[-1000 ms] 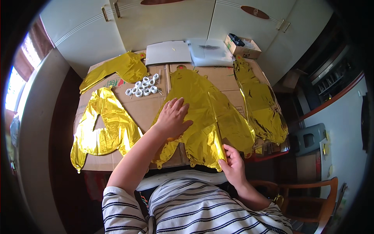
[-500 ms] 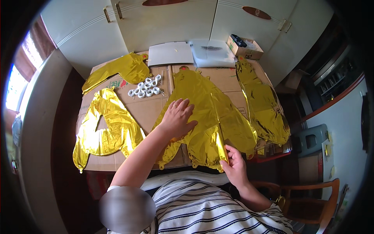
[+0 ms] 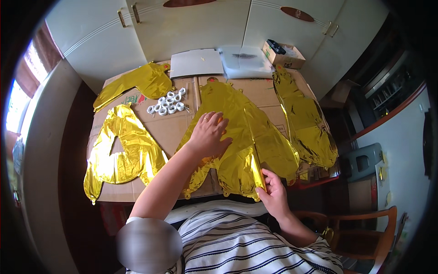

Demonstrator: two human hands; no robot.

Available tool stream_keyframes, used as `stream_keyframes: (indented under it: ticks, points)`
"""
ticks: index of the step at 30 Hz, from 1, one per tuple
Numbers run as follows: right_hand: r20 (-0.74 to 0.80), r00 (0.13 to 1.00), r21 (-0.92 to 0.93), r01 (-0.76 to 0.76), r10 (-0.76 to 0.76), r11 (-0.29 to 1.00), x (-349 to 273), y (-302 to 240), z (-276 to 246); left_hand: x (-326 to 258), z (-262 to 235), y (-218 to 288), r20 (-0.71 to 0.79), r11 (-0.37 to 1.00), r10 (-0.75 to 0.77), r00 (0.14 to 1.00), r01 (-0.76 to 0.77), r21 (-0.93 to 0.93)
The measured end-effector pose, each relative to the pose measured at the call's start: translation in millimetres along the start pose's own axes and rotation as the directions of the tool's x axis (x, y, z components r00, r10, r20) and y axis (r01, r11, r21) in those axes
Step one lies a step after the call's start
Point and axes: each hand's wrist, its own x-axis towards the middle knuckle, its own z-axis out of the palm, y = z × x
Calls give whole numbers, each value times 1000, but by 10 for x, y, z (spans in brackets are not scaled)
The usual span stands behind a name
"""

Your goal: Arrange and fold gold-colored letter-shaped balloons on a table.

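A large flat gold foil balloon (image 3: 269,141) lies spread over the middle of the cardboard-covered table, its lobed lower end reaching the near edge. On its left part rests my left hand (image 3: 210,134), palm down, fingers apart and slightly bent. My right hand (image 3: 273,192) pinches a fold at the balloon's near edge between thumb and fingers. Left of it lies another gold foil balloon (image 3: 130,166) with a hole through its middle. A bent gold balloon (image 3: 150,82) is at the far left, and a wrinkled one (image 3: 308,123) at the right.
Several small white ribbon rolls (image 3: 169,104) cluster left of the central balloon. Along the back are a grey-white sheet (image 3: 196,64), a translucent plastic pack (image 3: 246,66) and an open box (image 3: 285,57) holding a black object. A wooden chair (image 3: 365,228) stands near right.
The fingers of my left hand have bent slightly more on the foil. My right hand keeps its pinch, and the whole view has shifted a little.
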Motion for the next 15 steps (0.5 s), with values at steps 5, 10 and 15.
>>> stream_keyframes:
  ticks: [5, 10, 15]
  points:
    - [33, 999, -16, -29, 30, 999, -2, -26, -12, 110, 37, -83, 6, 1000, 0, 1000, 0, -24]
    - [38, 999, -221, 39, -31, 974, 17, -154, -26, 127, 98, -73, 11, 1000, -8, 1000, 8, -19]
    - [143, 894, -726, 386, -424, 569, 95, -372, -129, 116, 109, -54, -11, 1000, 10, 1000, -10, -7]
